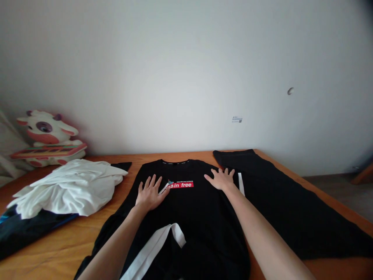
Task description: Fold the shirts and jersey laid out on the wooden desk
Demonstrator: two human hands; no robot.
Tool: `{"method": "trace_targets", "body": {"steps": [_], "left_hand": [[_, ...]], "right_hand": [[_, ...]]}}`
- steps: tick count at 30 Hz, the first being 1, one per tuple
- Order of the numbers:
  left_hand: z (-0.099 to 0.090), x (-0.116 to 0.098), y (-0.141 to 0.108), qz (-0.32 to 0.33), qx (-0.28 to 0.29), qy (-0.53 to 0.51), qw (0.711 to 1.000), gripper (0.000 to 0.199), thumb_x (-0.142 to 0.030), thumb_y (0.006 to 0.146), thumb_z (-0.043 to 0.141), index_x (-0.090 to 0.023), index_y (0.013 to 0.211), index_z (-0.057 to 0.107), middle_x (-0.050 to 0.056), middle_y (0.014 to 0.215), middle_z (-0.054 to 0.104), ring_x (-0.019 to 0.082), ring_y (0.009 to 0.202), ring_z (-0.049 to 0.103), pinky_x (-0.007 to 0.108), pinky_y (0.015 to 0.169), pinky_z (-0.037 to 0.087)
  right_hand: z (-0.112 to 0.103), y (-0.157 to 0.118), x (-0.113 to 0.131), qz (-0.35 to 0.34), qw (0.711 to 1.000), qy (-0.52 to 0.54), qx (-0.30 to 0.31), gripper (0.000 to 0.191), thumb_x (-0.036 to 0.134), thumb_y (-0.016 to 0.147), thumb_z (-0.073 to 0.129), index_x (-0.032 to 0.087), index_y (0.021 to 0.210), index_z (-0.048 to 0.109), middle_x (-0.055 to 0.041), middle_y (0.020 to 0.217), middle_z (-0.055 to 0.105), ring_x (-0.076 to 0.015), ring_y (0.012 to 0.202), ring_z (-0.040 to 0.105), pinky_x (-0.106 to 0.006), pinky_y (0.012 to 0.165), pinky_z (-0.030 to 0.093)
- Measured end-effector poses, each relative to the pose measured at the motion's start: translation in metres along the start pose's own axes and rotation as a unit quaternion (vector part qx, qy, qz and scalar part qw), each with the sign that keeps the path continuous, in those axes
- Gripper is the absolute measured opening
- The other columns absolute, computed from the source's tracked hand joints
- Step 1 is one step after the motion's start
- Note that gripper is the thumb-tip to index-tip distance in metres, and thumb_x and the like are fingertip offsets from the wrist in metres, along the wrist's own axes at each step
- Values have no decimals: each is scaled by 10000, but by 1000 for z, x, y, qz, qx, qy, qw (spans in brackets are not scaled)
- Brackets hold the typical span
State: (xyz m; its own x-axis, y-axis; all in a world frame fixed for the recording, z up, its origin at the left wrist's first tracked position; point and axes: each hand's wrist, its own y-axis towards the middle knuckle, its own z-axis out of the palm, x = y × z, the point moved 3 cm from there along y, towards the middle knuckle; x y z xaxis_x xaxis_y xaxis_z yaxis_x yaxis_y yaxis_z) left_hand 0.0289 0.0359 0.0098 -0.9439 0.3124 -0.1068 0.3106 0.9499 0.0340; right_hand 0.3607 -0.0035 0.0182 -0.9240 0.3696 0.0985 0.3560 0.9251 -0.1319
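A black T-shirt (186, 214) with a red lettered patch (185, 185) on its chest lies spread out, neckline toward the wall. My left hand (150, 193) rests flat on its left chest side, fingers spread, beside the patch. On the shirt's right shoulder side my right hand (221, 179) lies flat, fingers apart. A white strip (154, 249) runs folded across the lower part of the shirt. Another white strip (241, 183) shows just right of my right hand. Neither hand grips anything.
A black garment (285, 202) lies flat to the right. At left, a crumpled white cloth (75, 186) lies on dark fabric (32, 231). A cow-shaped toy keyboard (49, 138) stands behind it. The wooden table (84, 233) meets the pale wall (175, 77).
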Motion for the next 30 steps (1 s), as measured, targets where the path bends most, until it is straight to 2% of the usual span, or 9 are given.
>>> {"method": "trace_targets", "body": {"steps": [4,8,11,13,16,21,25,28,30], "left_hand": [[-2,-2,-1,-1,-3,5,1000,803,-727,925,314,-226,1548,392,129,1650,273,349,1525,230,596,1203,171],[-4,-3,-3,-2,-2,9,1000,803,-724,923,319,-222,1545,399,128,1644,291,352,1521,243,595,1199,185],[-4,-3,-3,-3,-9,7,1000,802,-724,922,327,-220,1541,406,132,1640,298,355,1516,255,607,1197,183],[-3,-3,-3,-2,-12,5,1000,798,-720,923,333,-219,1540,408,133,1641,294,355,1517,254,607,1199,179],[-1,-2,-2,0,-13,-1,1000,793,-715,925,339,-222,1544,401,134,1645,283,353,1520,247,603,1204,168],[-2,-1,-3,-2,-11,-1,1000,801,-718,924,333,-213,1542,404,141,1646,282,347,1522,242,598,1207,170],[-3,-1,-4,-1,-15,-5,1000,800,-718,923,333,-214,1539,410,140,1644,287,344,1522,244,599,1208,169],[-4,-2,-4,-3,-13,-6,1000,800,-716,922,332,-215,1541,406,137,1646,282,343,1525,236,592,1212,165],[-5,-3,-5,-5,-7,-7,1000,804,-716,923,330,-211,1544,400,137,1648,278,340,1526,232,590,1213,164]], "right_hand": [[8,-2,24,-42,999,17,-30,743,682,983,171,252,1566,340,-126,1660,250,-318,1536,148,-575,1197,62],[11,-11,25,-43,997,32,-60,630,582,1017,252,252,1535,390,-122,1626,332,-288,1488,291,-504,1185,198],[-2,-20,1,-10,992,35,-124,530,418,1033,274,214,1499,422,-158,1554,420,-297,1410,395,-469,1140,282],[-13,-26,-28,78,982,43,-164,536,368,1017,301,120,1475,427,-253,1494,440,-364,1362,430,-528,1079,339],[-21,-32,-72,217,960,74,-162,633,509,935,495,28,1344,544,-340,1367,512,-448,1260,512,-559,952,437],[-25,-33,-105,205,966,126,-100,324,450,889,590,167,977,723,-180,987,727,-323,931,710,-365,720,507],[-45,-31,-95,190,960,152,-141,327,388,957,465,159,1085,661,-179,999,732,-310,941,713,-359,743,494],[-65,-33,-67,141,958,174,-178,356,401,981,433,164,1195,591,-163,1097,721,-278,1033,692,-346,835,491],[-74,-41,-40,61,962,193,-185,374,443,969,475,209,1250,552,-113,1175,709,-222,1060,680,-304,881,486]]}}
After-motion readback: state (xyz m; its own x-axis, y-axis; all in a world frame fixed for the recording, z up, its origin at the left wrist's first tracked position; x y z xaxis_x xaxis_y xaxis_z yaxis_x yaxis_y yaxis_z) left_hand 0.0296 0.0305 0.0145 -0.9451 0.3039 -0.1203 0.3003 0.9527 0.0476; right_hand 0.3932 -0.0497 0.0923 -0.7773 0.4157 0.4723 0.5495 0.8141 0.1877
